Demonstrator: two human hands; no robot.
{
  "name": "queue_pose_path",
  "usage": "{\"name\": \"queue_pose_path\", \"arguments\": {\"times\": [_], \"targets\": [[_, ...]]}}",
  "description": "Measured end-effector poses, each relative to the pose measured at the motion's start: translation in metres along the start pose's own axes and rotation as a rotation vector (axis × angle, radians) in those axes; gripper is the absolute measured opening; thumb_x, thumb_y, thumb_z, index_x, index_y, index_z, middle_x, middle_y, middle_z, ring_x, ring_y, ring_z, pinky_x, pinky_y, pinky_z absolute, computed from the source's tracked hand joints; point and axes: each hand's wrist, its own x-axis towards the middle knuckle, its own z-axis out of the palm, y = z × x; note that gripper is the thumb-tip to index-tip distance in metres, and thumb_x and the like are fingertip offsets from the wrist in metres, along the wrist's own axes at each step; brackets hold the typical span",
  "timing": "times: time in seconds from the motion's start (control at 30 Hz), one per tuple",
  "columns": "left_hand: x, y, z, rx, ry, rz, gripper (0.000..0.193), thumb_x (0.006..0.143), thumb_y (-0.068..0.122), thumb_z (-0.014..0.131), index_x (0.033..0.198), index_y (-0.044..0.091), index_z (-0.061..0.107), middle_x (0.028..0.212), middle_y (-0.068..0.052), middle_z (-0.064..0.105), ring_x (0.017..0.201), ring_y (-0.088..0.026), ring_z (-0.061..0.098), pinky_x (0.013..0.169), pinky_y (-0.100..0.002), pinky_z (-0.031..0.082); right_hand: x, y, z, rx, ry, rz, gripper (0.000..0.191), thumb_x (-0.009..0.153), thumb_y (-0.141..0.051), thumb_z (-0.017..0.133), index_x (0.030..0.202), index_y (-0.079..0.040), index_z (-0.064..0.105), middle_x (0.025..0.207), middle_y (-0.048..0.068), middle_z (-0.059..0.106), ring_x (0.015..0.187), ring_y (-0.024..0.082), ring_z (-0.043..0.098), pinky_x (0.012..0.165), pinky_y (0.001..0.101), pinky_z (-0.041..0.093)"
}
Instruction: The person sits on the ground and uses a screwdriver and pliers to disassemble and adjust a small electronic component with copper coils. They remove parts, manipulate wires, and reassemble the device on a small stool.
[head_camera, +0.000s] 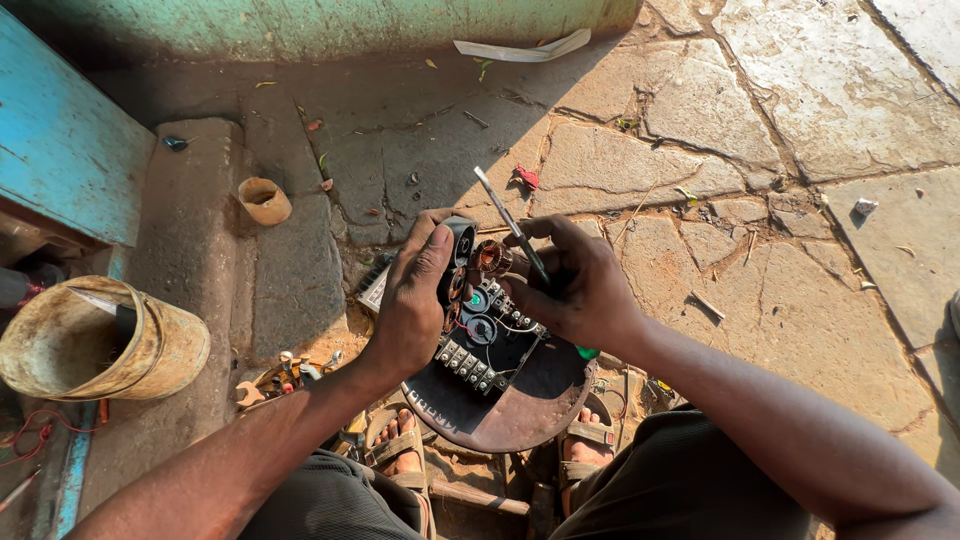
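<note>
My left hand (415, 295) grips the left side of an electronic circuit board (485, 335) carrying a copper coil, a black ring and a row of terminals. The board rests on a round dark metal disc (520, 400) between my knees. My right hand (580, 285) pinches a thin metal tool (505, 222) with a green handle end showing under the palm. The tool's shaft crosses the board's upper edge and its far end points up and to the left.
A battered round tin (90, 340) stands at the left beside a blue painted wall. A small clay cup (263, 200) sits on a stone step. Small parts and tools (285, 375) lie near my sandalled feet (400, 450). Cracked stone paving spreads to the right.
</note>
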Motion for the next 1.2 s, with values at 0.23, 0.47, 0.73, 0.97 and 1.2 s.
{"name": "queue_pose_path", "arguments": {"times": [0.23, 0.47, 0.73, 0.97, 1.2], "targets": [[0.009, 0.064, -0.002, -0.117, -0.065, -0.098, 0.043, 0.114, 0.036, 0.032, 0.126, 0.001, 0.054, 0.089, -0.004, 0.056, 0.081, -0.011, 0.05, 0.074, -0.028, 0.044, -0.002, -0.012, -0.001, 0.269, -0.064, 0.245, 0.043, 0.083, -0.012, 0.082, 0.116, -0.002, 0.055, 0.084, 0.001, 0.067, 0.048, 0.004, 0.052, 0.038, 0.0233, 0.04], [0.005, 0.086, -0.007, 0.014, -0.076, 0.011, 0.039, 0.113, 0.033, 0.033, 0.128, 0.002, 0.052, 0.08, -0.003, 0.051, 0.069, -0.011, 0.044, 0.064, -0.031, 0.038, -0.006, -0.022, -0.006, 0.527, -0.113, 0.234, 0.04, 0.088, -0.015, 0.08, 0.117, 0.0, 0.057, 0.089, 0.002, 0.065, 0.059, 0.004, 0.056, 0.043, 0.0216, 0.044], [-0.004, 0.101, -0.013, 0.052, -0.16, 0.133, 0.04, 0.11, 0.031, 0.039, 0.133, -0.001, 0.05, 0.086, -0.008, 0.065, 0.067, -0.016, 0.058, 0.066, -0.034, 0.047, -0.023, -0.038, -0.008, 0.627, -0.085, 0.286, 0.041, 0.09, -0.018, 0.077, 0.121, 0.002, 0.06, 0.096, 0.005, 0.068, 0.062, 0.005, 0.058, 0.045, 0.0214, 0.045], [-0.008, 0.102, -0.014, 0.104, -0.144, 0.249, 0.04, 0.114, 0.032, 0.039, 0.137, 0.0, 0.049, 0.091, -0.009, 0.067, 0.078, -0.018, 0.067, 0.074, -0.036, 0.053, -0.032, -0.047, -0.007, 0.586, -0.104, 0.297, 0.042, 0.089, -0.014, 0.08, 0.121, 0.005, 0.06, 0.095, 0.007, 0.066, 0.066, 0.006, 0.058, 0.049, 0.0218, 0.046], [-0.012, 0.098, -0.015, 0.095, -0.124, 0.25, 0.042, 0.112, 0.034, 0.04, 0.133, 0.0, 0.051, 0.083, -0.007, 0.064, 0.07, -0.015, 0.061, 0.065, -0.034, 0.049, -0.042, -0.048, -0.001, 0.576, -0.073, 0.241, 0.043, 0.088, 0.0, 0.078, 0.127, 0.004, 0.059, 0.105, 0.008, 0.069, 0.073, 0.006, 0.061, 0.058, 0.0209, 0.049]]}}
